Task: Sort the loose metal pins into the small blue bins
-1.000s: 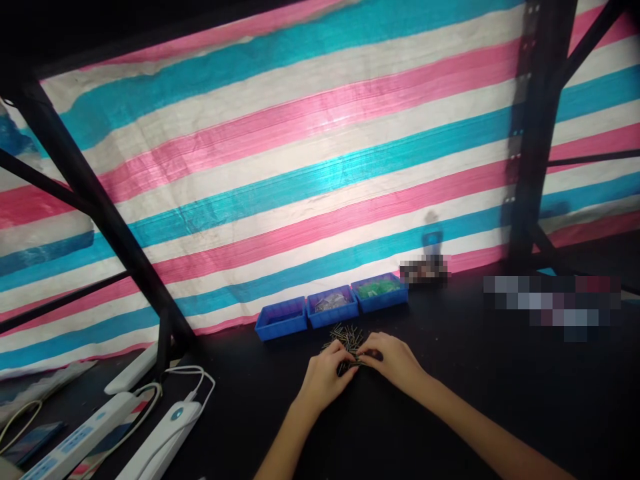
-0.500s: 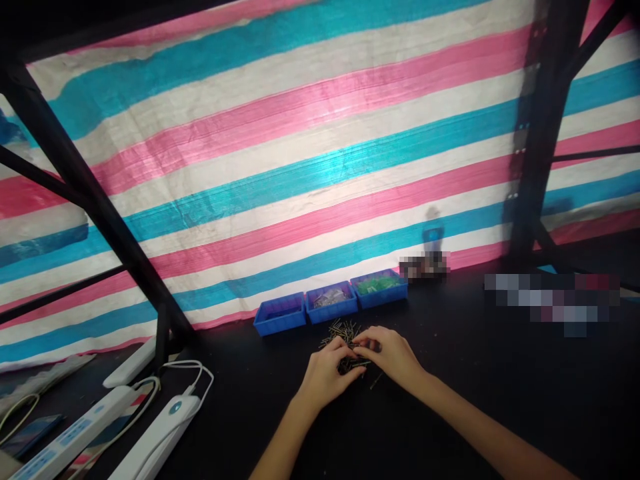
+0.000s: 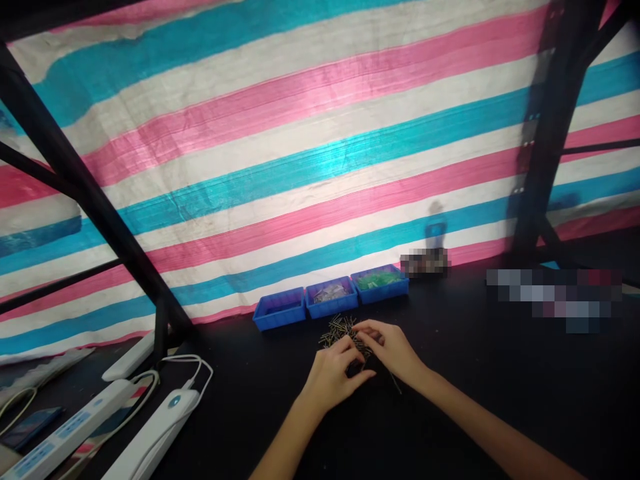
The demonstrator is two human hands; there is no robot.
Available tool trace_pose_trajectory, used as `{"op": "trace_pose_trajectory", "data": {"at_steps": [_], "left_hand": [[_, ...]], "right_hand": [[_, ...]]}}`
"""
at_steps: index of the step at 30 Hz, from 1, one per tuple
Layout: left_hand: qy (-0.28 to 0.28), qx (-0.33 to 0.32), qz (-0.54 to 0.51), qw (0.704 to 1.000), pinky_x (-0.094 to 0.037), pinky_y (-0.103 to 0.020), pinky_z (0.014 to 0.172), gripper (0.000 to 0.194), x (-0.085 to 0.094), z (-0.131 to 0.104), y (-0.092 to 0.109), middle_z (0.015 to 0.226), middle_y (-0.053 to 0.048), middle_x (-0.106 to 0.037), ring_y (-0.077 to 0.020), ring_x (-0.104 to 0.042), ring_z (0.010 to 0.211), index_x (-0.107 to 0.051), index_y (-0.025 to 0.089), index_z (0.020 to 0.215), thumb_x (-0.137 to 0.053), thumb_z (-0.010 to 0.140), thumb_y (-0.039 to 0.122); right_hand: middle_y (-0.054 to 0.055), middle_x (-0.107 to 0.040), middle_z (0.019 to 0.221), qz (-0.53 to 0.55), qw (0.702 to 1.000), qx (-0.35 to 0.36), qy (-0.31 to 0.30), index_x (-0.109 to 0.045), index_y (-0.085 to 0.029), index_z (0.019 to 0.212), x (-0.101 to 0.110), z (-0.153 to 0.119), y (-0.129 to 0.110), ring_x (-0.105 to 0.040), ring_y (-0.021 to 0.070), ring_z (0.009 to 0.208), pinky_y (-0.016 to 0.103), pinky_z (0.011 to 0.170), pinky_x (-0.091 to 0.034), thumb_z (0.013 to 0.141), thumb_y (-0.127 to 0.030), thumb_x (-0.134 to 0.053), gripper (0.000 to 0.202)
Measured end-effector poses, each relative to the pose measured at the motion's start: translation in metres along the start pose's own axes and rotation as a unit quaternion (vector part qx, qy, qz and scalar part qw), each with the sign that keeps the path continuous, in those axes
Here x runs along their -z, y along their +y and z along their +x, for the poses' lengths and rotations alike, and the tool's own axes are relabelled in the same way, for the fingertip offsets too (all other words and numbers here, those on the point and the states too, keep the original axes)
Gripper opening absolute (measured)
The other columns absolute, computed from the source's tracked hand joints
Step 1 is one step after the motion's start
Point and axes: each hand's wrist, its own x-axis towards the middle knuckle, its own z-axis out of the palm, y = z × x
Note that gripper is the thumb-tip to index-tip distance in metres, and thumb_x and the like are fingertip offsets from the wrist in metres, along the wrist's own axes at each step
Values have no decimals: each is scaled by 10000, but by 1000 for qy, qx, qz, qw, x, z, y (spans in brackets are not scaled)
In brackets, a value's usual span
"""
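Observation:
A loose pile of thin, screw-like metal pieces (image 3: 339,328) lies on the black table (image 3: 240,393). My left hand (image 3: 334,372) is at the near left side of the pile, thumb stretched apart from the fingers, which touch the pieces. At the pile's right side is my right hand (image 3: 393,347), its fingers bent together over the pieces; what they pinch is too small to name. One thin piece (image 3: 396,383) lies apart, just below my right hand.
Behind the pile stand three blue bins: one dark inside (image 3: 280,319), one with clear pieces (image 3: 331,307), one with green pieces (image 3: 381,291). White power strips (image 3: 155,433) with cables lie at left. Black frame posts (image 3: 100,213) and a striped sheet (image 3: 310,160) stand behind.
My left thumb has opened away from the fingers. My right hand has shifted slightly over the pile. The loose thin piece now lies further right and nearer to me.

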Motion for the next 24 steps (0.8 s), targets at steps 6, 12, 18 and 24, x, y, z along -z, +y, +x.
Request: {"op": "trace_pose_trajectory", "data": {"at_steps": [6,12,18,24], "left_hand": [[-29,-54,-11,998,-430,-269,693,203,-1,-3,25,897,-48,-587,-182,-524,853,-597,209,900,-490,790,342],[-37,-72,-45,996,-434,-295,757,236,-12,-5,39,944,-45,-598,-199,-507,920,-592,218,966,-521,765,318],[77,70,-114,988,-418,-237,633,233,-12,0,31,748,-28,-572,-141,-526,734,-586,192,655,-459,806,316],[156,182,-246,939,-357,-190,504,252,-10,7,17,656,13,-513,-99,-482,587,-553,184,898,-536,754,391]], "right_hand": [[-4,-602,666,40,998,-25,31,-597,-195,907,0,2,-4,-584,131,562,232,528,-459,734,-352,-547,239],[-15,-519,764,153,983,-90,55,-522,-223,977,-1,3,-2,-594,119,490,169,303,-356,751,-450,-488,322],[-34,-543,624,207,973,-93,34,-528,-178,955,3,6,-5,-480,66,360,152,279,-277,691,-431,-584,370],[-2,-619,597,243,962,-123,-1,-561,-142,984,4,5,-9,-467,64,388,173,349,-334,676,-403,-617,408]]}}
